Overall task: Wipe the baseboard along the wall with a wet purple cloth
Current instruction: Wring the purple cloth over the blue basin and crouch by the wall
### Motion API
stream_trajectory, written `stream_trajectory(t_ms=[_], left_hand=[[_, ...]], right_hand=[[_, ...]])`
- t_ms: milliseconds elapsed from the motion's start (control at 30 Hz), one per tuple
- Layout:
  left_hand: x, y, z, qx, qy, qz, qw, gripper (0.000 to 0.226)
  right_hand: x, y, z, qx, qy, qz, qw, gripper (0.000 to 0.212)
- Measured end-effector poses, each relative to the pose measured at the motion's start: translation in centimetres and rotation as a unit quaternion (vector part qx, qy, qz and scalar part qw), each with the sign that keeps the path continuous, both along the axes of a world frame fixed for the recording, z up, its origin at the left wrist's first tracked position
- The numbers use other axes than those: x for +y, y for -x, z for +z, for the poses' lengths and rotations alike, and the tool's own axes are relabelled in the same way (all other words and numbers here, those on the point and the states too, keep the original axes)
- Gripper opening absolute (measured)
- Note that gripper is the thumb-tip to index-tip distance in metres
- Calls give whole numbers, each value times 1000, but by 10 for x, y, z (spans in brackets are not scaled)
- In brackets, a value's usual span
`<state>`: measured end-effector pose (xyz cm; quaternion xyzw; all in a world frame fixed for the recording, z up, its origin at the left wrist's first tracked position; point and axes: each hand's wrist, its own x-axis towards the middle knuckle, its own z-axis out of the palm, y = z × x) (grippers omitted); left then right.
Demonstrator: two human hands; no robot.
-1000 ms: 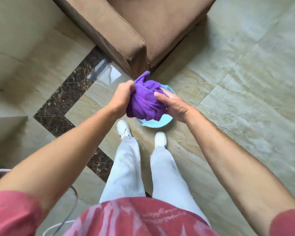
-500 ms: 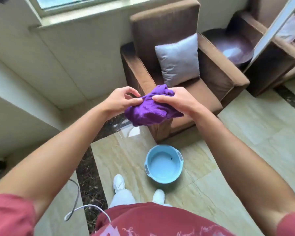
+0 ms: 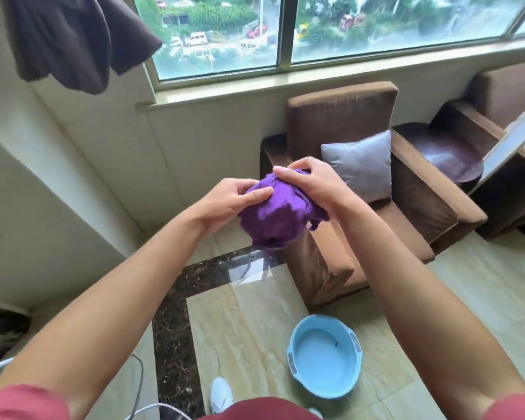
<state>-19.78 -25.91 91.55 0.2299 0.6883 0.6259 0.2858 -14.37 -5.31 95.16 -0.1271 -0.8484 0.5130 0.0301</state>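
Purple cloth (image 3: 278, 215) bunched, between left hand (image 3: 225, 204) and right hand (image 3: 311, 183).

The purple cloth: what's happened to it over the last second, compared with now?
The purple cloth was bunched low over the blue basin; both hands have lifted it up, in front of the brown armchair, and the view has tilted up toward the window. The left hand and right hand still grip it. The basin stays on the floor.

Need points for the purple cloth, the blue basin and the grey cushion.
purple cloth (image 3: 275, 218), head view, middle of the bunched fabric
blue basin (image 3: 294, 341), head view, left rim
grey cushion (image 3: 361, 165), head view, centre of its face
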Motion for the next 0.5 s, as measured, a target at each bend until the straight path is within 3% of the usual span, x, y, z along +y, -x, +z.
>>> stream_trajectory(t_ms=[100,200,300,400,500], left_hand=[[-18,24,-2,-20,-36,41,998,32],[-27,48,-4,-64,-94,122,986,29],[-27,69,-6,-91,-127,166,974,24],[-25,93,-8,-85,-108,147,979,22],[-25,123,-14,37,-5,156,987,17]], right_hand=[[-19,29,-1,-46,-73,-48,995,65],[-27,43,-16,42,147,-118,981,53],[-43,44,-51,14,365,8,931,51],[-69,66,-72,23,437,102,893,55],[-84,105,-74,66,404,-19,912,43]])
